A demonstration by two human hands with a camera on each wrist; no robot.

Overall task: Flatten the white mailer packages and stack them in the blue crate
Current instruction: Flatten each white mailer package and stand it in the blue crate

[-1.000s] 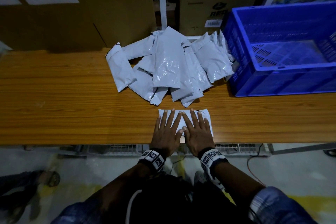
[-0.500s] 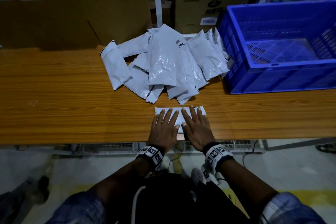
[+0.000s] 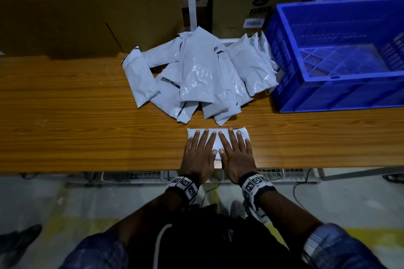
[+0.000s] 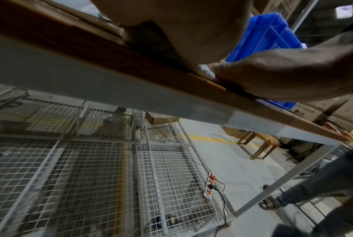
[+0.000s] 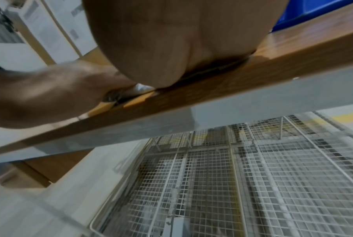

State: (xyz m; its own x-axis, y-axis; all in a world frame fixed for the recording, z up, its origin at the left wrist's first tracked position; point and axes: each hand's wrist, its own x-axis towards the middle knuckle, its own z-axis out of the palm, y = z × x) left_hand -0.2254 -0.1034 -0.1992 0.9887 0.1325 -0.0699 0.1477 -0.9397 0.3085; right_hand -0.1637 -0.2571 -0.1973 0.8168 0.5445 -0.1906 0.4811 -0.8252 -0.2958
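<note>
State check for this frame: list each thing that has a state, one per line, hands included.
left hand: flat, fingers straight and spread, presses on the single mailer
right hand: flat, fingers straight and spread, presses on the same mailer
single mailer: lying near the table's front edge, pinned under both hands
mailer pile: loose, overlapping, puffy, not yet flattened
blue crate: upright on the table, no mailers visible inside

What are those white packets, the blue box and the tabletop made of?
Mailers: thin plastic film, going by the glossy crinkles and soft folds; contents unseen. Crate: rigid moulded plastic, with uniform blue colour and slotted walls and floor. Table: wood-grain top, slightly shiny, probably laminate over board rather than solid wood; the wrist views show a metal-looking frame beneath.
</note>
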